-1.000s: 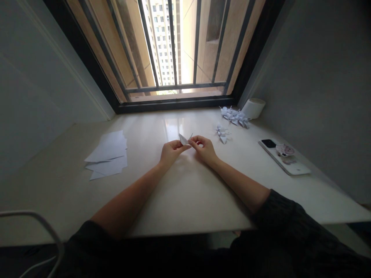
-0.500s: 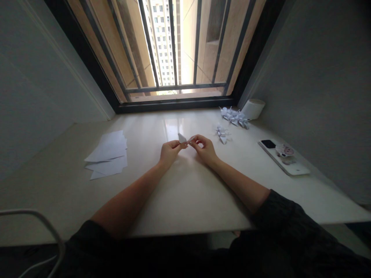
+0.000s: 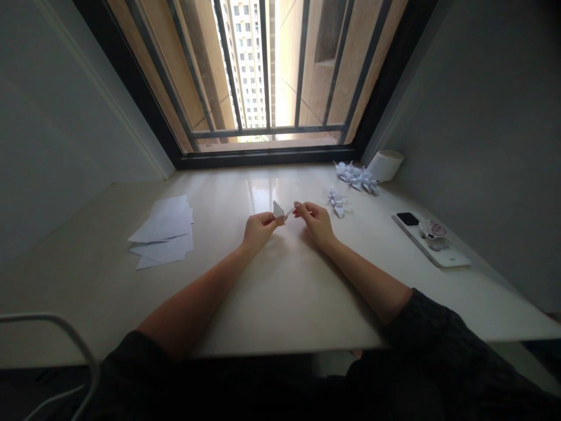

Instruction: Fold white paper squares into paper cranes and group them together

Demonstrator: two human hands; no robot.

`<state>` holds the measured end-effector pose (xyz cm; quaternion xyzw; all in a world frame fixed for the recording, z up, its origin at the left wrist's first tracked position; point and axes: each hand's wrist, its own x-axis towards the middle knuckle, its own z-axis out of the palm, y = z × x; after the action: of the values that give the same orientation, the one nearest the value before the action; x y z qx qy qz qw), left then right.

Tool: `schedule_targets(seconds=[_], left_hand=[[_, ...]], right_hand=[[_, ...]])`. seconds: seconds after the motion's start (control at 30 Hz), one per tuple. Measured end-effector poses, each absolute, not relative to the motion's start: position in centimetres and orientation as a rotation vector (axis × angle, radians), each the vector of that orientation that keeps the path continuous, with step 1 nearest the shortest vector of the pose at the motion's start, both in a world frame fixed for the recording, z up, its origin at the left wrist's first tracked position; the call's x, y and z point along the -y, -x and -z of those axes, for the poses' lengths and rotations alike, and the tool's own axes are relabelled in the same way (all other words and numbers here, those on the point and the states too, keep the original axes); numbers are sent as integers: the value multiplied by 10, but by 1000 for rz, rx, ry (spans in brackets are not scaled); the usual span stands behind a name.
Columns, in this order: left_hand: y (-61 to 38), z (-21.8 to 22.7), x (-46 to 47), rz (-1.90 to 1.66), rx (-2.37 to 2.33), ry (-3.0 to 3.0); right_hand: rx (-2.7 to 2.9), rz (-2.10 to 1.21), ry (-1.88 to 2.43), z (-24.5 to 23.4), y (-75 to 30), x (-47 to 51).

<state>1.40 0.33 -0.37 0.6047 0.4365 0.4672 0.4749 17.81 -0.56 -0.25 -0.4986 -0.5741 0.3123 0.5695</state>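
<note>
Between my two hands is a small folded white paper piece [image 3: 277,209], with a pointed flap standing up and a thin strip-like point reaching to the right. My left hand [image 3: 260,229] pinches its left part between thumb and fingers. At the other end, the fingertips of my right hand [image 3: 316,221] are closed on the thin point. The paper is held just above the white surface. To the right of my right hand lie a few folded white paper figures [image 3: 337,203] with pointed tips.
A larger heap of folded paper figures [image 3: 356,176] lies by a white roll [image 3: 385,165] below the window. Loose white paper sheets [image 3: 164,228] are stacked at left. A phone [image 3: 432,240] lies at right. A pale cable [image 3: 83,351] loops at the lower left.
My right hand has shifted slightly right, with its fingers now further along the thin paper point. My left hand keeps its pinch in nearly the same place.
</note>
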Motion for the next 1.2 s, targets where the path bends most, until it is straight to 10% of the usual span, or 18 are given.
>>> schedule_targets(seconds=[1.2], left_hand=[[-10,7,-2,-1193,-1298,-1821]], right_hand=[[1336,-980,1161,5,-178,2]])
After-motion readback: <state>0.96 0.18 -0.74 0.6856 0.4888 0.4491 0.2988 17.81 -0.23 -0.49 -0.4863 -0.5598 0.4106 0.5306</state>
